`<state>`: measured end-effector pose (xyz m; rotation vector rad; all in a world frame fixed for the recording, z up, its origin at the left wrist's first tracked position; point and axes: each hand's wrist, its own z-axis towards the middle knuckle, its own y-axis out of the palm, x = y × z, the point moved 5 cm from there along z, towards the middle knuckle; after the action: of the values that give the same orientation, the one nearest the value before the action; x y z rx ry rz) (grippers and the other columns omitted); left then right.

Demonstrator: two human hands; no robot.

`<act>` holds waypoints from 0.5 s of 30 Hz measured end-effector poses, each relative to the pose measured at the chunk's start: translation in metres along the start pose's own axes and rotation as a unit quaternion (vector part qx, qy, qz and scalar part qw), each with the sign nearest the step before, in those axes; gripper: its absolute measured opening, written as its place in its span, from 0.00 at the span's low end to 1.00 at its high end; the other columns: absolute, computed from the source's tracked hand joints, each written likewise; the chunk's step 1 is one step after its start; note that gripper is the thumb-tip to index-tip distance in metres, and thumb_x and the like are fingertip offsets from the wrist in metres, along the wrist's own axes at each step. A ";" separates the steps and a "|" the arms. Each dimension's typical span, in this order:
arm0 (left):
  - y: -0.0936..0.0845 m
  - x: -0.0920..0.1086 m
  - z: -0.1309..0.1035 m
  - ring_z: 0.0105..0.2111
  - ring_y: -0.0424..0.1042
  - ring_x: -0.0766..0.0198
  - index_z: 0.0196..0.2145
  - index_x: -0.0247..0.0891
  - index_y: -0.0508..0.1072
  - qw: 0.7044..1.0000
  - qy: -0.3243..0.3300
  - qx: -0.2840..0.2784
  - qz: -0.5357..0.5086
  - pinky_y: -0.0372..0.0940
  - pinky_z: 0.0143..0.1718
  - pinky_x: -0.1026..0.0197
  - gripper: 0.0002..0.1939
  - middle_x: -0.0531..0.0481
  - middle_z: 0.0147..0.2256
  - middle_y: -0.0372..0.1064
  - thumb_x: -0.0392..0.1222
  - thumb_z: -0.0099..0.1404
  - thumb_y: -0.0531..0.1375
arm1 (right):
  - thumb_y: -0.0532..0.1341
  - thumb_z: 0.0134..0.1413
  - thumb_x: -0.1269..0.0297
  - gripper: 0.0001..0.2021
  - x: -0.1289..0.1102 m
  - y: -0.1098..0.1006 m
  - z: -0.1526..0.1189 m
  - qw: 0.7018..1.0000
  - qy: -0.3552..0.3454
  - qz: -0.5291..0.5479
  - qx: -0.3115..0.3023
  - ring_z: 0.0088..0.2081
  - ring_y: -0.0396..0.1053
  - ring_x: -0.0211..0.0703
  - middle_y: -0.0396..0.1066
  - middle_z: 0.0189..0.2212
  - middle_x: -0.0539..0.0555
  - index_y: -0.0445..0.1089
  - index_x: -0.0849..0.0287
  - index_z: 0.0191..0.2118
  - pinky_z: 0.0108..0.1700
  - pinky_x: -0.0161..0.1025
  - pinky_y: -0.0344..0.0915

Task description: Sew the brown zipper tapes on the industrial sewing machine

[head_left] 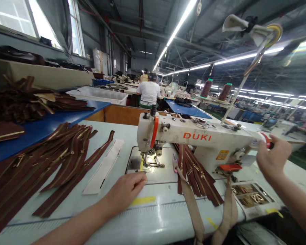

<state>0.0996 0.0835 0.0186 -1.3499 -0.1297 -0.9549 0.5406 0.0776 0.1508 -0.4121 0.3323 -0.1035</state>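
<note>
A white sewing machine [199, 134] marked DUKI stands before me. My left hand [129, 189] is closed in a pinch at the front of its metal needle plate [165, 173]; a thin thread [146, 171] runs from the presser foot [153, 161] towards the fingertips. At the machine's right end, my right hand [274, 154] is wrapped round the handwheel [265, 139], which shows a red rim. Brown zipper strips [191, 170] lie under the machine's arm, beside pink-handled thread snips [174, 165]. No fabric shows under the foot.
More brown zipper strips [63, 156] spread at the left, beside a pale fabric strip [104, 166]. A tan strap [192, 207] hangs over the front edge. A tray of metal fittings [252, 195] sits at the right. A person in a white shirt [149, 92] sits ahead.
</note>
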 end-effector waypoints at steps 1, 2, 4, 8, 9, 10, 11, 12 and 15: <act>0.000 0.000 0.000 0.28 0.68 0.61 0.25 0.40 0.66 1.000 0.001 0.003 -0.004 0.58 0.30 0.64 0.11 0.54 0.24 0.67 0.40 0.63 0.49 | 0.55 0.55 0.60 0.19 -0.027 -0.008 -0.024 0.997 -0.065 0.045 -0.021 0.46 0.63 0.60 0.67 0.40 0.70 0.67 0.69 0.48 0.46 0.51 0.58; -0.001 0.001 -0.001 0.27 0.68 0.61 0.25 0.40 0.66 1.000 0.001 0.006 -0.008 0.58 0.30 0.64 0.11 0.54 0.24 0.67 0.40 0.63 0.49 | 0.54 0.57 0.61 0.16 -0.056 -0.015 -0.048 0.985 -0.128 0.107 -0.048 0.45 0.64 0.55 0.68 0.40 0.66 0.67 0.65 0.47 0.46 0.48 0.60; -0.001 0.002 -0.002 0.27 0.68 0.61 0.25 0.41 0.66 1.000 -0.001 0.013 -0.011 0.58 0.30 0.63 0.11 0.54 0.24 0.67 0.41 0.63 0.49 | 0.50 0.62 0.63 0.12 -0.123 -0.011 -0.103 0.914 -0.274 0.161 -0.254 0.39 0.67 0.47 0.70 0.36 0.58 0.69 0.58 0.41 0.43 0.43 0.61; -0.004 0.002 -0.006 0.26 0.67 0.61 0.27 0.41 0.67 0.999 -0.006 0.032 -0.010 0.58 0.30 0.63 0.10 0.54 0.22 0.66 0.41 0.62 0.48 | 0.51 0.63 0.63 0.13 -0.202 0.017 -0.163 0.839 -0.304 0.034 -0.450 0.41 0.68 0.46 0.72 0.36 0.56 0.72 0.58 0.38 0.45 0.40 0.61; -0.005 0.002 -0.006 0.25 0.67 0.61 0.27 0.41 0.67 0.999 -0.006 0.036 -0.011 0.58 0.30 0.63 0.10 0.54 0.22 0.66 0.41 0.62 0.48 | 0.52 0.62 0.63 0.12 -0.209 0.028 -0.167 0.832 -0.281 -0.013 -0.478 0.43 0.68 0.47 0.73 0.38 0.57 0.72 0.59 0.39 0.46 0.40 0.61; -0.006 0.002 -0.007 0.25 0.67 0.61 0.27 0.41 0.68 0.999 -0.006 0.040 -0.013 0.58 0.30 0.63 0.10 0.54 0.22 0.66 0.41 0.62 0.48 | 0.53 0.61 0.64 0.11 -0.215 0.038 -0.169 0.830 -0.266 -0.037 -0.489 0.44 0.69 0.49 0.73 0.38 0.59 0.72 0.61 0.39 0.46 0.41 0.62; -0.007 0.001 -0.008 0.25 0.67 0.61 0.27 0.41 0.68 0.999 -0.007 0.042 -0.016 0.58 0.29 0.63 0.10 0.54 0.22 0.66 0.41 0.62 0.48 | 0.54 0.60 0.65 0.11 -0.218 0.048 -0.169 0.828 -0.251 -0.058 -0.498 0.44 0.69 0.50 0.73 0.39 0.62 0.72 0.64 0.40 0.45 0.41 0.62; -0.008 0.000 -0.008 0.25 0.67 0.61 0.27 0.41 0.68 0.999 -0.007 0.045 -0.020 0.58 0.29 0.63 0.10 0.54 0.21 0.65 0.41 0.62 0.49 | 0.55 0.59 0.66 0.11 -0.220 0.057 -0.168 0.826 -0.238 -0.076 -0.505 0.44 0.70 0.51 0.73 0.39 0.64 0.72 0.66 0.40 0.44 0.41 0.63; -0.010 -0.001 -0.009 0.24 0.66 0.62 0.27 0.40 0.68 0.998 -0.011 0.048 -0.034 0.58 0.29 0.63 0.11 0.55 0.21 0.65 0.42 0.62 0.49 | 0.56 0.60 0.67 0.10 -0.221 0.077 -0.169 0.813 -0.206 -0.120 -0.531 0.43 0.71 0.49 0.72 0.40 0.64 0.71 0.68 0.42 0.43 0.43 0.66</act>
<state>0.0886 0.0775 0.0235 -1.2751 -0.2367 -0.9791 0.2780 0.1210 0.0389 -1.5746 -0.1392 -0.0635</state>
